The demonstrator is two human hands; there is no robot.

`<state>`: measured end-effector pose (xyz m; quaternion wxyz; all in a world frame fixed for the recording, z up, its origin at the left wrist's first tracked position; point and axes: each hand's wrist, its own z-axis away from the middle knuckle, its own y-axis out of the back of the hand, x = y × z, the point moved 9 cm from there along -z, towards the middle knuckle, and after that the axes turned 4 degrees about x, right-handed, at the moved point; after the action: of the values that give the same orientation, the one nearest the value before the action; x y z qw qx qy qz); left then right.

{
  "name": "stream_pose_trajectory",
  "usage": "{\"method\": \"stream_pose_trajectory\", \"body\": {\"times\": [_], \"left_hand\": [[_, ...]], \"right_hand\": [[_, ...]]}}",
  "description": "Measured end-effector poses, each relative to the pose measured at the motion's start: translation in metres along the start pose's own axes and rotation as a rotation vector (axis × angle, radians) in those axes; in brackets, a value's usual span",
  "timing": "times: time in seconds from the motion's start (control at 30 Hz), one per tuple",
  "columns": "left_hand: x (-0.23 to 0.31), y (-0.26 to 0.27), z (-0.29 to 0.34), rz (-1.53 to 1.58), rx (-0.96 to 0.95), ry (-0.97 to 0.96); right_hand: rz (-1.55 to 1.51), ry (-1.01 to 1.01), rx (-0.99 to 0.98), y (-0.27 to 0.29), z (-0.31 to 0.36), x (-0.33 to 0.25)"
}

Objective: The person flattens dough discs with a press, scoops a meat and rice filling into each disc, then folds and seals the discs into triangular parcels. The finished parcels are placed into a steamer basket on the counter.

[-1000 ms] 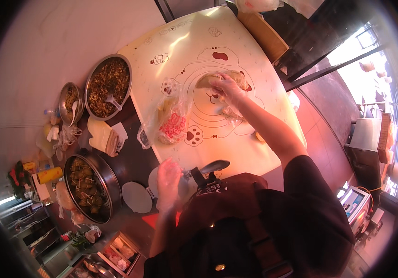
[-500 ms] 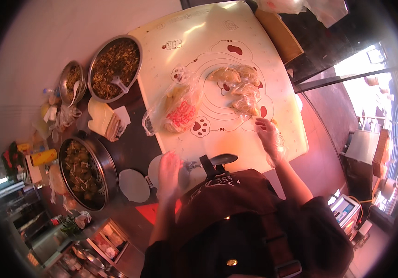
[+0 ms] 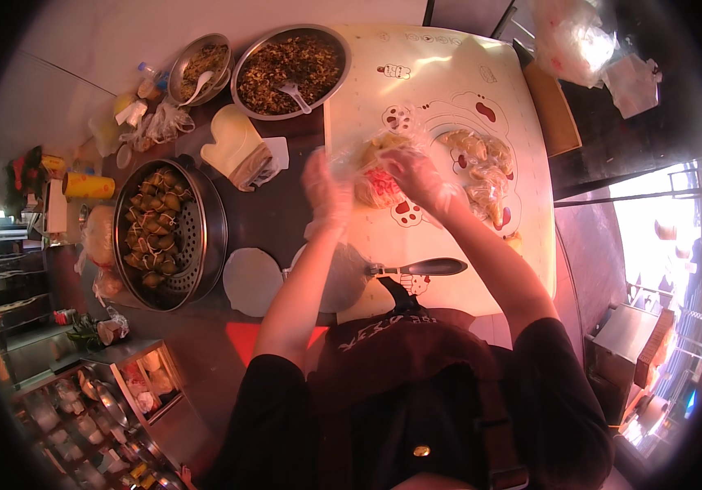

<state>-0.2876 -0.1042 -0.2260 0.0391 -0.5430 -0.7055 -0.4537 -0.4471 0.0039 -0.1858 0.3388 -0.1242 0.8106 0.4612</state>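
Observation:
A clear plastic bag (image 3: 380, 189) with red print and pale, yellowish contents lies on the cream mat (image 3: 482, 282). My right hand (image 3: 423, 181), in a thin clear glove, reaches over it with bent fingers closed on the bag's upper part. At the bag's left side is my left hand (image 3: 328, 200), also gloved. Its fingers are blurred, and loose film lies close to them; whether they grip it is unclear. To the right of the bag, several plastic-wrapped pale lumps (image 3: 486, 171) rest on the mat.
At the far left stand a large bowl of dark chopped filling (image 3: 290, 73) and a smaller bowl (image 3: 196, 69). A steamer pot (image 3: 208, 245) holds tied leaf-wrapped dumplings. An oven mitt (image 3: 232, 143), a round flat disc (image 3: 253, 282) and a black-handled pan (image 3: 424, 267) lie nearer.
My right hand has moved left from beside the wrapped lumps to the printed bag. My left hand has moved forward to the bag's left side. The whole view has shifted and turned.

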Motion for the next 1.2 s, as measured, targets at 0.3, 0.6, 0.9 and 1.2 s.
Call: {"method": "stream_pose_trajectory", "body": {"times": [0.3, 0.6, 0.9, 1.2], "left_hand": [[0.009, -0.125, 0.041, 0.31, -0.785, 0.243], [0.076, -0.109, 0.045, 0.187, -0.849, 0.088], [0.042, -0.183, -0.018, -0.105, -0.948, 0.219], [0.071, -0.172, -0.039, 0.025, -1.083, 0.228]], "right_hand": [[0.462, -0.016, -0.719, -0.056, 0.012, 0.085], [0.358, -0.241, -0.483, -0.027, 0.073, 0.187], [-0.891, -1.033, 0.195, -0.076, 0.047, 0.228], [-1.399, -1.261, 0.388, -0.08, 0.063, 0.195]]}}
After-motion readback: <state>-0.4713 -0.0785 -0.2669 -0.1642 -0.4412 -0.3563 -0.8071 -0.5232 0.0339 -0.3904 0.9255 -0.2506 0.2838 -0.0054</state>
